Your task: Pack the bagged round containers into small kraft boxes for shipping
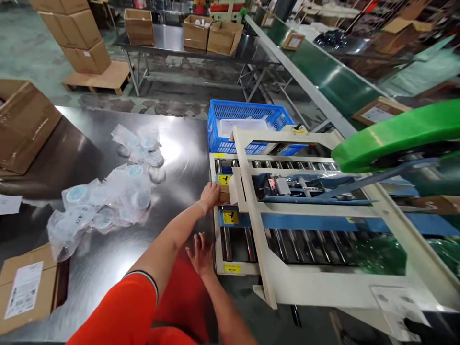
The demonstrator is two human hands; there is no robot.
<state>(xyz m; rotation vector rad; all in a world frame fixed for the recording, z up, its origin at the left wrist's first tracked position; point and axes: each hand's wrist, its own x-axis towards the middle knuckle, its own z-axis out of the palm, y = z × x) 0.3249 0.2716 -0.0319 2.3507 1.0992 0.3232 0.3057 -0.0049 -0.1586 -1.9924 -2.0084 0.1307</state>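
My left hand [210, 195] reaches out to the infeed of a carton sealing machine [251, 191], its fingers bent against the near end of a cardboard box [224, 195]. Most of that box is hidden under the machine's pale frame. Closer to me, my right hand [201, 254] holds nothing; its fingers are spread beside the machine's front edge, next to the steel table. Yellow warning labels [230, 217] mark the blue guide rails near both hands.
Clear plastic-wrapped items [104, 201] lie on the steel table [176, 191]. A labelled carton [27, 287] is near left, with a larger carton [25, 127] behind. A blue crate [215, 127] stands beyond the machine. The green machine arm [395, 136] overhangs the right. A green conveyor [323, 72] runs behind.
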